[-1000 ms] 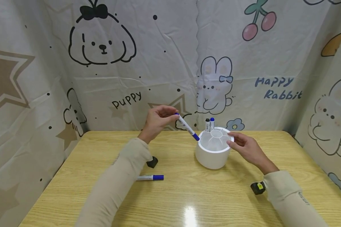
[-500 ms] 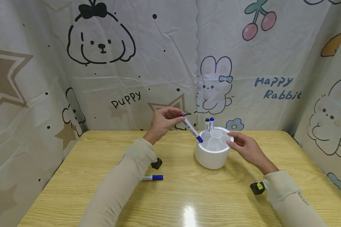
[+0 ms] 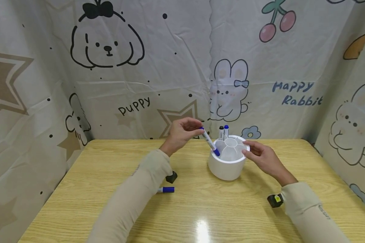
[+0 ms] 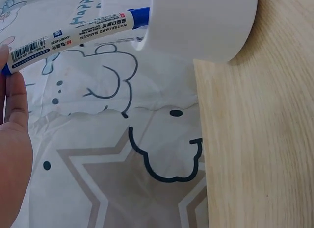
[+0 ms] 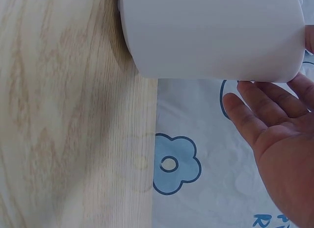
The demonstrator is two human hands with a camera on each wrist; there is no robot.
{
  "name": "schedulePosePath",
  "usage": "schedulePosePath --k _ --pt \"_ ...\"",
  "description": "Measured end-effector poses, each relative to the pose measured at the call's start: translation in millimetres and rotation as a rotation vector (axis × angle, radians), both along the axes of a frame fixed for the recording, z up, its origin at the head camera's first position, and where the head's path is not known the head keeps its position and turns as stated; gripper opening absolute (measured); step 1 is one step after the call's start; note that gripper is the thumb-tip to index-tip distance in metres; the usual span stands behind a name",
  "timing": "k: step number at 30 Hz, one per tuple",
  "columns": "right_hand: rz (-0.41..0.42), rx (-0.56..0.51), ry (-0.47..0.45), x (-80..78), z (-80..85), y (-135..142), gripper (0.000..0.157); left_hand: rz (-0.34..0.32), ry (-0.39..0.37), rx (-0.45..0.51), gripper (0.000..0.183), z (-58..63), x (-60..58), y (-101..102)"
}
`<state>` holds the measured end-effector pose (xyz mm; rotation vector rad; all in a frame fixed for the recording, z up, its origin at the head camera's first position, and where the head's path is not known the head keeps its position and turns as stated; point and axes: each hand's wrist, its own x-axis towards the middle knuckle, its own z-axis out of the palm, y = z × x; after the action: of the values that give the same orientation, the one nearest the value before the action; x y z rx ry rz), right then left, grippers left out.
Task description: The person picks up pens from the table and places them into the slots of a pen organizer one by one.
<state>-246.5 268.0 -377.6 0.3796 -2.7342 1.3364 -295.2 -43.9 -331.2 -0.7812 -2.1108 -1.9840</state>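
Note:
My left hand (image 3: 181, 134) pinches a whiteboard marker (image 3: 209, 141) near its upper blue end. The marker slants down to the right, and its lower blue end has dipped inside the near left rim of a round white pen holder (image 3: 226, 169). In the left wrist view, printed text shows on the marker (image 4: 78, 36), whose far end goes behind the holder's wall (image 4: 196, 22). My right hand (image 3: 263, 158) grips the holder's right rim with thumb and fingers. Two markers, one black-capped (image 3: 221, 133) and one blue-capped (image 3: 226, 132), stand upright in back compartments.
Another blue-capped marker (image 3: 168, 189) lies on the wooden table (image 3: 219, 209), partly hidden by my left sleeve. Black wrist cameras hang by my left cuff (image 3: 171, 177) and my right cuff (image 3: 275, 200). A printed curtain (image 3: 182, 67) closes off the back and sides.
My left hand has moved right and slightly down, bringing the marker's lower end from the holder's rim to inside it. My right hand and the holder have stayed put.

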Motion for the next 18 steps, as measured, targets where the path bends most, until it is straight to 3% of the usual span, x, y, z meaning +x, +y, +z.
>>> schedulePosePath --k 9,18 --pt "0.005 0.004 0.010 0.8 -0.9 -1.1 0.052 0.008 -0.014 -0.064 0.020 -4.1 2.1 -2.9" --pt "0.010 0.001 0.000 -0.6 -1.6 0.6 0.054 -0.023 -0.054 -0.185 0.024 -11.8 13.1 -41.5"
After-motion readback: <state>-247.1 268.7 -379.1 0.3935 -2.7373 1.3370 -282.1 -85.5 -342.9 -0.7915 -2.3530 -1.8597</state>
